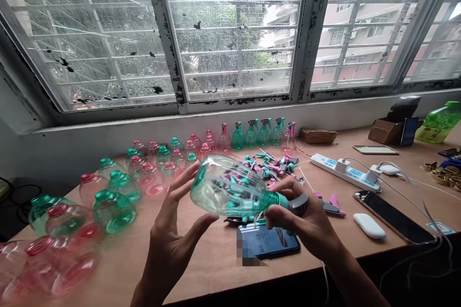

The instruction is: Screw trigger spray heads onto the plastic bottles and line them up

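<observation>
Closed round the neck of the green bottle (223, 189), where a grey trigger head (297, 204) is seated, the right hand (306, 223) is seen with its fingers wrapped tight. The left hand (173, 235) is spread, its fingertips laid lightly against the bottle's base.

The bottle is held on its side in the air just above the phone (273, 242), neck to the right. This is probably so that the head end is presented to the gripping hand while the base is braced by the spread one.

Behind the phone a pile of loose heads (270, 165) is kept within easy reach. To the left of the phone, headless bottles (115, 196), green and pink, are gathered. Further behind the phone, along the wall, a row of sprayers (257, 134) is stood upright. A power strip (345, 169) is laid to the right of the phone.
</observation>
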Tool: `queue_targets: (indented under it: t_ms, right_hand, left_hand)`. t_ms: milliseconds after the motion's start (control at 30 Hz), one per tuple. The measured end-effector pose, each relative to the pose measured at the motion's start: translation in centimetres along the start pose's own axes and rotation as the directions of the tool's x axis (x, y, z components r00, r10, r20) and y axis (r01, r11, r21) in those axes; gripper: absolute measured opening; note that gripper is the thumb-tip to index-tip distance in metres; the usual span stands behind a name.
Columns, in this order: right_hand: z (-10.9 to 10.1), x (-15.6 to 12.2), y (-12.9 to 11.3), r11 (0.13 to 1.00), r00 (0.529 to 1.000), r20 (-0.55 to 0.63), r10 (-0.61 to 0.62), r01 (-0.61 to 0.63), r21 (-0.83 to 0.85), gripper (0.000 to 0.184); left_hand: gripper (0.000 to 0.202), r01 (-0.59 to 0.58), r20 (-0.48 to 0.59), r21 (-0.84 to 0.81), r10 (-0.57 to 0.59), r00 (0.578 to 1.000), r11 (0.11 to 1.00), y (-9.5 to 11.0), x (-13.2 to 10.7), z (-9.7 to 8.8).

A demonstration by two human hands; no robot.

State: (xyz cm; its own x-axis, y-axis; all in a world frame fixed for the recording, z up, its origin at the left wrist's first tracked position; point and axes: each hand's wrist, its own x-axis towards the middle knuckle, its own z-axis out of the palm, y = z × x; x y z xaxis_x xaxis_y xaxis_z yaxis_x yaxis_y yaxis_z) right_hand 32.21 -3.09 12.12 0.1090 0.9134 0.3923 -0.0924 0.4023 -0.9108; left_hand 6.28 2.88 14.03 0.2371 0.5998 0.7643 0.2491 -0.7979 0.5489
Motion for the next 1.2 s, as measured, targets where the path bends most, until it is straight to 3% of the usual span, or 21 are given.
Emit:
queue_targets:
  t_ms: [67,133,233,333,500,633,767,867,1000,1100,1200]
  right_hand:
    - [-0.08,0.11,-0.19,0.996,0.998,0.002,0.068,-0.068,0.057,0.038]
    - [-0.09,0.11,-0.21,0.996,0.998,-0.009,0.062,-0.061,0.058,0.038]
    - [-0.04,0.01,-0.03,1.0,0.999,-0.03,-0.019,0.019,-0.015,0.036]
    - [-0.09,0.02,0.11,0.999,0.999,-0.018,-0.028,0.028,-0.037,0.036]
    - [-0.26,0.24,0.0,0.994,0.996,0.023,0.089,-0.09,0.055,0.038]
    - [-0.05,0.22,0.32,1.0,1.0,0.01,-0.017,0.017,-0.023,0.036]
    - [0.05,0.17,0.57,0.98,0.996,-0.006,-0.091,0.088,-0.18,0.037]
    - [-0.1,0.25,0.46,0.999,1.0,0.012,0.006,-0.005,-0.039,0.038]
    - [-0.29,0.37,0.33,0.992,0.995,0.054,0.088,-0.093,0.084,0.037]
    - [-0.23,0.29,0.33,1.0,1.0,0.03,-0.004,0.005,-0.019,0.035]
    - [-0.11,0.25,0.29,0.978,0.994,-0.002,-0.112,0.11,-0.179,0.036]
  left_hand:
    - [0.055,-0.069,0.001,0.057,0.069,0.998,0.996,0.1,0.18,0.15]
    - [0.063,-0.077,-0.007,0.096,0.078,0.997,0.992,0.1,0.12,0.35]
    - [0.067,0.03,-0.017,0.066,-0.029,0.999,0.997,0.0,-0.19,0.54]
    - [0.053,0.094,-0.013,0.018,-0.094,0.995,0.995,0.03,-0.27,0.46]
    - [0.061,-0.074,0.037,0.042,0.072,0.997,0.996,0.25,0.04,0.2]
    - [0.071,-0.03,0.046,0.098,0.026,0.999,0.995,0.21,-0.22,0.37]
    - [0.045,0.055,-0.021,-0.01,-0.055,0.998,0.998,0.05,-0.35,0.57]
    - [0.043,-0.013,-0.004,-0.005,0.013,1.0,1.0,0.01,-0.11,0.46]
    - [0.065,-0.121,0.018,0.075,0.12,0.993,0.99,0.26,0.15,0.35]
    - [0.071,-0.056,0.031,0.035,0.055,0.998,0.998,0.48,0.07,0.55]
    - [0.045,0.048,-0.04,-0.025,-0.049,0.998,0.999,0.43,0.03,0.82]
